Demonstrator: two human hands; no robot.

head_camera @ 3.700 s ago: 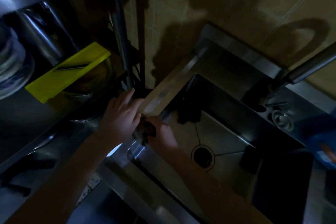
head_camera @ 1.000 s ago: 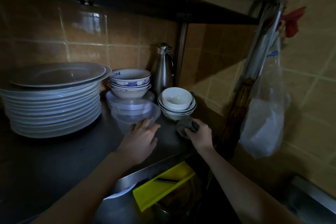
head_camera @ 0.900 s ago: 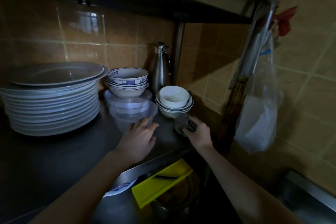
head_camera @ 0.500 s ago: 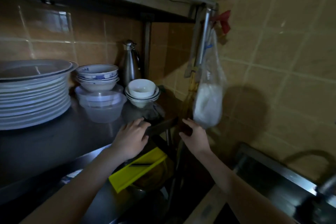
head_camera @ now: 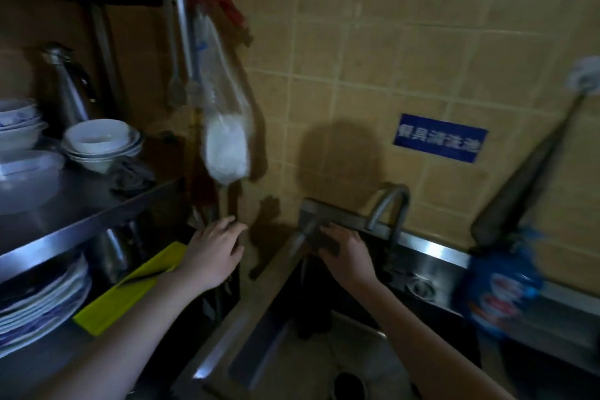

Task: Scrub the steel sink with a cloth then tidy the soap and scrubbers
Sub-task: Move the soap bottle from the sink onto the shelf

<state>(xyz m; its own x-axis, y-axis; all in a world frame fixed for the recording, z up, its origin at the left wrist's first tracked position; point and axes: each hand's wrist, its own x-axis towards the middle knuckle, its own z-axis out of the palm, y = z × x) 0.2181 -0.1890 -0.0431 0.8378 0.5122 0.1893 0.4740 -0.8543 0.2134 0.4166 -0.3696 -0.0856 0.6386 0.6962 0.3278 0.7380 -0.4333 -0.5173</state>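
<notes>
While 2 hands (head_camera: 212, 253) (head_camera: 349, 258) hover by sink (head_camera: 431, 252), blue wall sign (head_camera: 440, 138), white characters blurred

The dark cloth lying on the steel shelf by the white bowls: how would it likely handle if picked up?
The cloth lies crumpled in soft folds, so it would probably hang limp and weigh little. It looks unlikely to roll or slide on the shelf. It seems to touch the stacked white bowls, so a sideways tug might nudge them.
</notes>
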